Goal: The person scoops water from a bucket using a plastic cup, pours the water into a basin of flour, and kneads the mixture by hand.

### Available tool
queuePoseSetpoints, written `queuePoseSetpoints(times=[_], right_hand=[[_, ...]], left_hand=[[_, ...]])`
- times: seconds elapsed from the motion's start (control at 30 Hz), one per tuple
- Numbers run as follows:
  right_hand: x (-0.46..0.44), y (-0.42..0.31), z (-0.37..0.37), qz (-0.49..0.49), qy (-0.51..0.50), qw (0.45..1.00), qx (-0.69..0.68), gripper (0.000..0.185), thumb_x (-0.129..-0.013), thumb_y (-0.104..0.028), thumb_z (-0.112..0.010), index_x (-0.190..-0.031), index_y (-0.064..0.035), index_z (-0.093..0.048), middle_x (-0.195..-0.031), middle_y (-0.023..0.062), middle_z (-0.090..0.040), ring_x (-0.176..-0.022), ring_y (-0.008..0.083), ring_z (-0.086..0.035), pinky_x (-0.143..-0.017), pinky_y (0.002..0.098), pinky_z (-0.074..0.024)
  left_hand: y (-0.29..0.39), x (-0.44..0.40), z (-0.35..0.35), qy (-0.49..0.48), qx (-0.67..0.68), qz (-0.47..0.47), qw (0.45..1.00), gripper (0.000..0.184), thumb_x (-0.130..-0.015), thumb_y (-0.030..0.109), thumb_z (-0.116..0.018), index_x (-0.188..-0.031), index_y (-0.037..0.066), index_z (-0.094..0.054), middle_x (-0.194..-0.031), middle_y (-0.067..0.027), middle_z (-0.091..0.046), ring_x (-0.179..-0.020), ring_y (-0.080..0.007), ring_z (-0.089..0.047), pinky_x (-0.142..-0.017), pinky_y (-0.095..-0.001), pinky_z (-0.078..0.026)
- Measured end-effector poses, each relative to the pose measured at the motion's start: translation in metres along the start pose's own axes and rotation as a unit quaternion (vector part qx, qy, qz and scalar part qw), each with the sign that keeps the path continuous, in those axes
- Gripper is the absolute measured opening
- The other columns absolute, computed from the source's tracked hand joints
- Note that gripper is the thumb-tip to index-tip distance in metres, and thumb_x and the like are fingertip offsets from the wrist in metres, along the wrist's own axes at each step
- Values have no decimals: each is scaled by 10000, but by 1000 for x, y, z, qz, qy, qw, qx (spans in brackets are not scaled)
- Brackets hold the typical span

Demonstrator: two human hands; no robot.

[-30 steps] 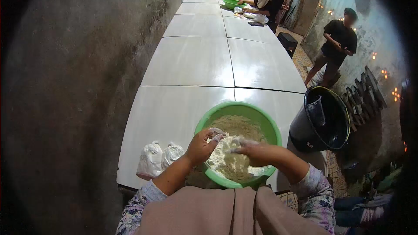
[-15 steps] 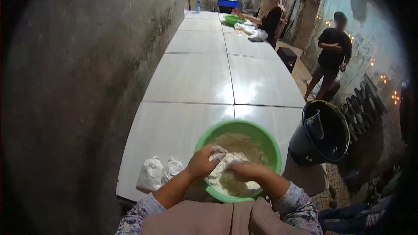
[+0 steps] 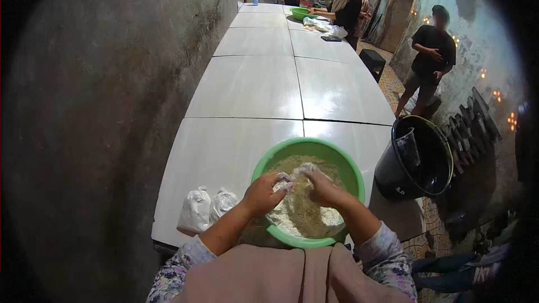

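Green basin (image 3: 352,175), flour (image 3: 286,220) inside: near edge of tabletop (image 3: 236,143), apparently for easy reach. Left hand (image 3: 263,195): fingers narrowly parted. Right hand (image 3: 324,191): fingers at flour, grip unclear. Plastic bags (image 3: 195,212): near-left corner.

Stained, mottled walls (image 3: 140,78) flank a long white-topped table (image 3: 241,87) and patterned floor tiles (image 3: 388,78).

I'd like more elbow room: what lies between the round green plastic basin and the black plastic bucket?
In the head view, only a bare strip of white tabletop separates basin and bucket.
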State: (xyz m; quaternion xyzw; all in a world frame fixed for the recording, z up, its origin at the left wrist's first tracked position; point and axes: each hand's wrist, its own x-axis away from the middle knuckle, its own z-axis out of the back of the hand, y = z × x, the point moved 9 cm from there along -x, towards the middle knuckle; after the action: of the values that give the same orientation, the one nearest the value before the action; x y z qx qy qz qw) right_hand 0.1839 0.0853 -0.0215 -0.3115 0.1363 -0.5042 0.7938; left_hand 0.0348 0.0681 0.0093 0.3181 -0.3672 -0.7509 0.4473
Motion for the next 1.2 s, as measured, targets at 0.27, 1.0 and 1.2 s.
queuePoseSetpoints(times=[0.27,1.0,1.2], right_hand=[[31,-32,-99,124,-401,888,187,607,-779,-183,-641,-1354,-88,-471,-1296,198,-533,-1209,324,-515,-1022,430,-392],[10,38,-37,-83,-214,936,267,586,-793,-320,-685,-1308,-98,-515,-1387,247,-406,-1210,418,-482,-990,484,-427],[22,21,-73,101,-317,908,253,505,-758,-162,-678,-1222,-9,-550,-1159,222,-613,-1083,329,-593,-906,422,-475]], left_hand=[[6,-3,-1,-24,3,30,999,288,-903,291,-584,-1057,57,-651,-1033,-150,-659,-981,-285,-625,-846,-370,-477],[-4,-6,-24,-103,-181,63,976,396,-870,421,-587,-1115,115,-640,-1089,-196,-635,-1055,-373,-577,-920,-448,-443],[-6,-2,-34,-163,-276,70,944,486,-839,473,-609,-1173,121,-632,-1136,-188,-636,-1065,-370,-588,-911,-447,-459]])
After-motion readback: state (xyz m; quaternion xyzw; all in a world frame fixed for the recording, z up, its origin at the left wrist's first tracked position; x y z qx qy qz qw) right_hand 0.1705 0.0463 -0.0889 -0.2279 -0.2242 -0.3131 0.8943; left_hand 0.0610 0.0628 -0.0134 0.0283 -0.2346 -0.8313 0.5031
